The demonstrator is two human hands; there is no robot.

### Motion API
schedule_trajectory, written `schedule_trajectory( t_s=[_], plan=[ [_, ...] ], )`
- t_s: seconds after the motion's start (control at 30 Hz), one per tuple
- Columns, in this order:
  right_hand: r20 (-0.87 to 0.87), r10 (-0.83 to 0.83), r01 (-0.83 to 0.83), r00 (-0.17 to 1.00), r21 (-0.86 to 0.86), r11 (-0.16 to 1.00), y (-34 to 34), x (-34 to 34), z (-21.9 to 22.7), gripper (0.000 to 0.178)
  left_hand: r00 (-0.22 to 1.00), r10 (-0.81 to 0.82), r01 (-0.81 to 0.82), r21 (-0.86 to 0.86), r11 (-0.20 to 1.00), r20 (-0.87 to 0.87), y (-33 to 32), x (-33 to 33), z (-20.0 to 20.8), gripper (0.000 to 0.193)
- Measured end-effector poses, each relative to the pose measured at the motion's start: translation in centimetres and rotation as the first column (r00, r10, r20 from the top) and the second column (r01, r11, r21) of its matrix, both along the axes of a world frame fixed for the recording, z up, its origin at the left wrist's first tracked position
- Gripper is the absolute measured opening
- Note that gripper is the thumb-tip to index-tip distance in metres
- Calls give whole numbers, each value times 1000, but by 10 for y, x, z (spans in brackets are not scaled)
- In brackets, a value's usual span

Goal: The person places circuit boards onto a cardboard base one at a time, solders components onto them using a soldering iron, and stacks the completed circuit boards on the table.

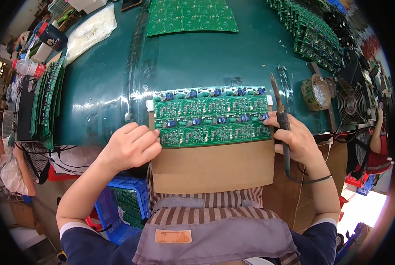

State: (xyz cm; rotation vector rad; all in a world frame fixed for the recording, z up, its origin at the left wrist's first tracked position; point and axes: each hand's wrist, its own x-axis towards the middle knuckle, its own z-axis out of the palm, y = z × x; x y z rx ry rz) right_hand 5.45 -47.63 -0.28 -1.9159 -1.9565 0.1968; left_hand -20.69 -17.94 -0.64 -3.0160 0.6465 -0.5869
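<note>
A green circuit board panel point(202, 132) with blue and black parts lies before me, its lower part over a brown cardboard sheet point(213, 170) that reaches from the table edge over my lap. My left hand point(133, 145) is closed at the panel's left edge, thumb and fingers pinching it. My right hand point(297, 137) grips a soldering iron point(283, 121) with its tip pointing up and away from me. The fingers of that hand also touch the panel's right edge. The iron's cable runs down past my right wrist.
Another green panel point(192, 20) lies at the far side of the green table point(104, 84). Stacked boards point(314, 37) stand far right, near a round tin point(316, 92) and a fan point(352, 104). More boards point(47, 101) lean at left beside a bottle point(28, 68). A blue crate point(118, 207) sits below.
</note>
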Motion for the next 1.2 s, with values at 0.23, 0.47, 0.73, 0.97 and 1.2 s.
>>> schedule_trajectory(
  t_s=[0.23, 0.47, 0.73, 0.97, 1.2],
  plan=[
    [-73, -57, 55, 996, -21, 998, 0, 2, 0, 39, 997, 68, -69, -28, 997, -22, -1, 3, 0, 21],
    [-33, -52, 48, 998, -100, 994, 2, -4, 19, 38, 929, 88, -119, -66, 991, -360, 3, -3, 26, 29],
    [-106, -109, 95, 988, -135, 986, 1, -5, 61, 33, 738, 84, -466, -416, 781, -670, -4, -12, 70, 59],
    [-480, -323, 487, 816, 269, 831, 48, -83, 43, 85, 770, 564, -611, -600, 516, -299, -27, 5, 28, 33],
    [-647, -287, 574, 707, 287, 767, 91, -127, 24, 24, 613, 739, -678, -666, 312, -279, -54, 18, 20, 14]
  ],
)
